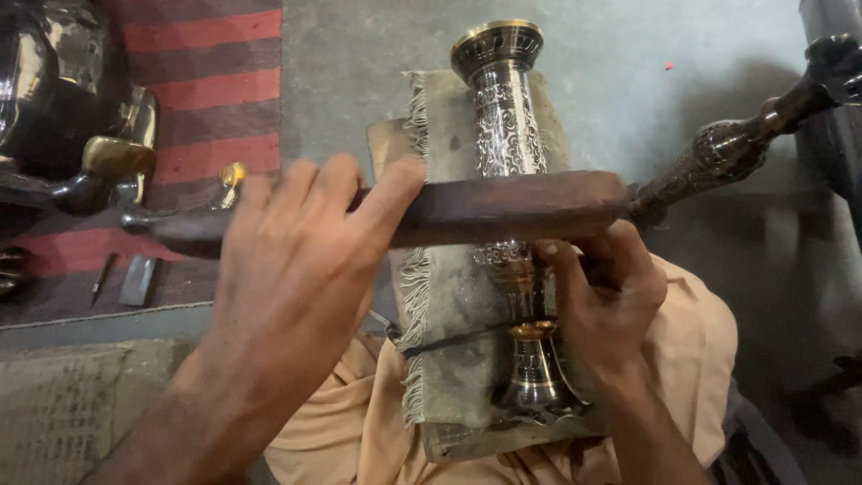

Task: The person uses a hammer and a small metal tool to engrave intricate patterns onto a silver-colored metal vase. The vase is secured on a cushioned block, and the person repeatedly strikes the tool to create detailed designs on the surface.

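Observation:
An engraved metal vase (505, 126), silver-patterned with brass rims, lies lengthwise on a frayed grey cloth (449, 296) over a board on my lap. My left hand (296, 269) grips a long dark wooden bar (512, 208) held crosswise just above the vase's middle. Below the bar, my right hand (603, 301) rests against the vase's narrow stem, its fingers pinched on a small dark tool that is mostly hidden. A thin black cord (458, 339) crosses the cloth near the vase's foot (536, 386).
A second engraved metal stem (723, 153) slants up to the right edge. On the left lie a red striped rug (215, 90), dark shiny metal vessels (54, 99), a brass piece (117, 157) and small tools (136, 280). The floor (628, 63) is grey concrete.

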The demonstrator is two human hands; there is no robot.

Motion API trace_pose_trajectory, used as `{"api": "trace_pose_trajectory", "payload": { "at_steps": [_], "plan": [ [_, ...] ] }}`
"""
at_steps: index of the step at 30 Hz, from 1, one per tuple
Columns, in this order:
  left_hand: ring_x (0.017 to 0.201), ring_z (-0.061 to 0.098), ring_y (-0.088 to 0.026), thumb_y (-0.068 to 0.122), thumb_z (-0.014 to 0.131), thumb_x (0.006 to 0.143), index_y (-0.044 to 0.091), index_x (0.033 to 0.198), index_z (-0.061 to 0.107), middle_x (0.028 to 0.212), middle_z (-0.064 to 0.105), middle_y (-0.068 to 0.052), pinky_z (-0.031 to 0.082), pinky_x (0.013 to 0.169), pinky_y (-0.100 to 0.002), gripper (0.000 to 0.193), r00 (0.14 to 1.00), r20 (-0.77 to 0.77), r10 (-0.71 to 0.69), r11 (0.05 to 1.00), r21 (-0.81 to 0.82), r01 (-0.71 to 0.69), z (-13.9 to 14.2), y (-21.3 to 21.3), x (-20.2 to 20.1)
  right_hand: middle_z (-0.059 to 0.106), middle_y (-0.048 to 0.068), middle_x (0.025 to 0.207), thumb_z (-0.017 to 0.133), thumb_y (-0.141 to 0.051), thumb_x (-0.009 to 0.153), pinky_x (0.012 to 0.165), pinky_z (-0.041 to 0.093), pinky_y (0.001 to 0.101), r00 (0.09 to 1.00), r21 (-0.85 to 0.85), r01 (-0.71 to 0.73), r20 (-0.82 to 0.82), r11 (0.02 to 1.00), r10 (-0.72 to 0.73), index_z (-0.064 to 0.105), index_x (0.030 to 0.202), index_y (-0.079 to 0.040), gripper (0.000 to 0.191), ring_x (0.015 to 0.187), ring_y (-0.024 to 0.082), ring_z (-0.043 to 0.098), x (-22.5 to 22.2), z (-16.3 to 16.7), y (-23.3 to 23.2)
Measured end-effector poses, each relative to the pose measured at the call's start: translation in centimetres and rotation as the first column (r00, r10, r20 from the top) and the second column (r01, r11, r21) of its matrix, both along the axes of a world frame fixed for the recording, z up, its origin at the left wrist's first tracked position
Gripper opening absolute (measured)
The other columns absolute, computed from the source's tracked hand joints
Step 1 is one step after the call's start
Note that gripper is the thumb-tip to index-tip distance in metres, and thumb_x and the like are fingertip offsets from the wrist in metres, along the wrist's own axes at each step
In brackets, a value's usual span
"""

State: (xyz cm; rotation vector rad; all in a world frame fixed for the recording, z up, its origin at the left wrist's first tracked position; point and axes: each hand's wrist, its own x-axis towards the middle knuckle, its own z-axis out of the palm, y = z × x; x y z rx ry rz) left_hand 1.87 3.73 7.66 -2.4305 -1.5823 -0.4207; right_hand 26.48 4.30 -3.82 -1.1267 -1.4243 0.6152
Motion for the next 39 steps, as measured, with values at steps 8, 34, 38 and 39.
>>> {"api": "trace_pose_trajectory", "payload": {
  "at_steps": [8,34,38,39],
  "plan": [
    [0.088,0.062,-0.025,-0.001,0.06,0.09,0.016,0.152,0.045,0.1,0.062,-0.008,0.051,0.075,-0.044,0.066,0.993,0.073,-0.091,0.996,0.004,0.091,2.9,0.4,1.1,0.074,0.012,0.092,0.07,0.005,0.097,0.062,0.055,0.0216,0.998,0.121,0.008,0.06,0.993,-0.015,0.064,0.116,0.002,0.02,0.074,0.012,0.068,0.1,-0.5,0.7],
    [0.077,0.06,-0.021,0.023,0.065,0.101,0.033,0.144,0.059,0.091,0.065,-0.004,0.044,0.075,-0.045,0.045,0.958,-0.282,0.054,0.979,0.205,0.005,1.6,0.1,0.7,0.078,0.011,0.093,0.071,0.002,0.098,0.05,0.051,0.0182,0.969,0.135,-0.03,0.246,0.99,-0.004,0.069,0.115,0.001,0.018,0.065,0.007,0.069,1.6,-0.6,1.1],
    [0.08,0.061,-0.022,0.015,0.065,0.101,0.03,0.148,0.058,0.091,0.066,-0.004,0.044,0.075,-0.043,0.05,0.992,-0.123,-0.02,0.984,0.175,0.042,1.5,0.2,0.7,0.077,0.011,0.097,0.07,0.001,0.101,0.059,0.059,0.0196,0.953,0.22,-0.078,0.304,0.972,0.008,0.069,0.117,-0.001,0.017,0.073,0.009,0.073,2.1,-1.0,1.6],
    [0.08,0.061,-0.021,0.014,0.064,0.101,0.03,0.149,0.058,0.092,0.066,-0.003,0.044,0.076,-0.042,0.051,0.992,-0.125,-0.015,0.988,0.153,0.034,1.4,0.3,0.8,0.077,0.012,0.102,0.07,0.0,0.102,0.066,0.063,0.0215,0.94,0.241,-0.079,0.34,0.967,-0.008,0.069,0.118,-0.002,0.017,0.08,0.011,0.075,2.2,-1.1,1.5]
  ]
}}
